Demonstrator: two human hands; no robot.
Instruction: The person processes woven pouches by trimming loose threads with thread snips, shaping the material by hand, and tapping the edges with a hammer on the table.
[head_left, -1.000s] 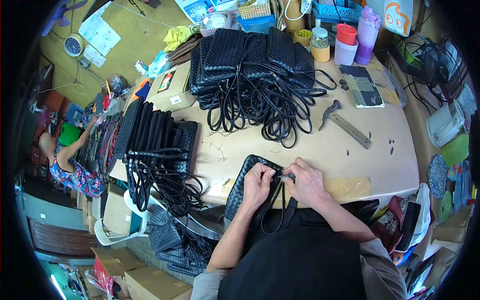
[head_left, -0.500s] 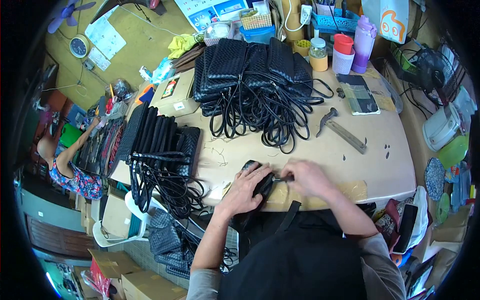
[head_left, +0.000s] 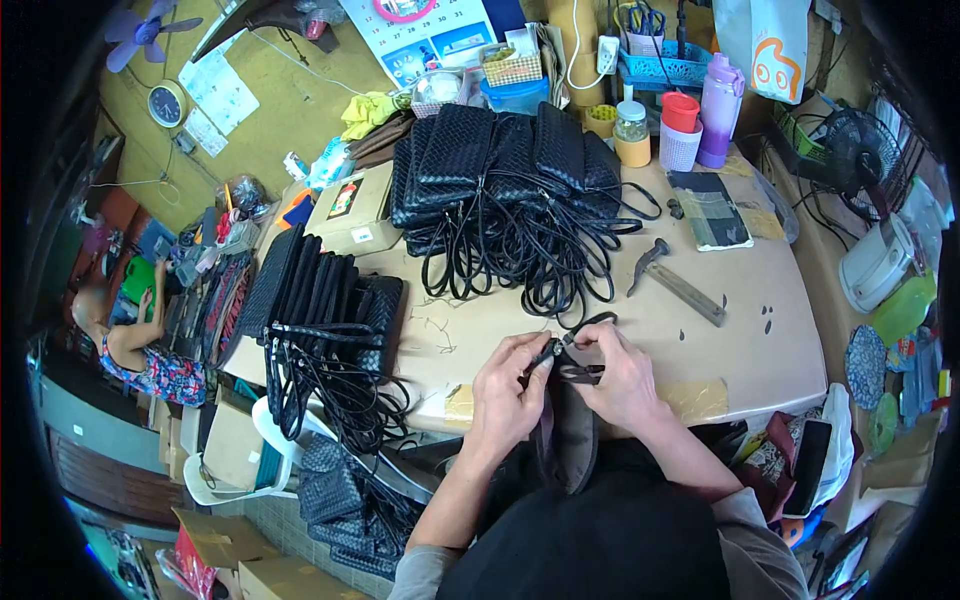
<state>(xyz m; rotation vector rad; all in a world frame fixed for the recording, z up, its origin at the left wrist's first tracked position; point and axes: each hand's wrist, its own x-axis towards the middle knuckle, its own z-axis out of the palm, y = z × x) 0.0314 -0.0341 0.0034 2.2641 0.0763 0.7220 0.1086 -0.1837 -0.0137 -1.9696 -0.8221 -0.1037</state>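
Observation:
At the table's front edge my left hand [head_left: 508,392] is closed on the top end of a dark pouch [head_left: 573,440], which hangs down toward my lap with its inside partly showing. My right hand [head_left: 622,378] pinches a thin black strap [head_left: 583,372] just to the right of it, and the strap loops around the fingers. A small metal fitting shows between the two hands. Beyond them lies a large pile of black woven pouches [head_left: 455,145] with looped straps. Another row of black pouches [head_left: 300,280] stands at the left.
A hammer [head_left: 680,290] and a dark notebook [head_left: 710,210] lie on the right of the table [head_left: 770,345]. Cups and a purple bottle [head_left: 720,110] stand behind. A cardboard box [head_left: 350,215] is at the back left. Another person [head_left: 150,350] is at the far left.
The pouch now hangs between my hands, turned from its earlier position. My right hand has come back close to my left and holds the strap. The view has tilted up, and the other person's arm has bent.

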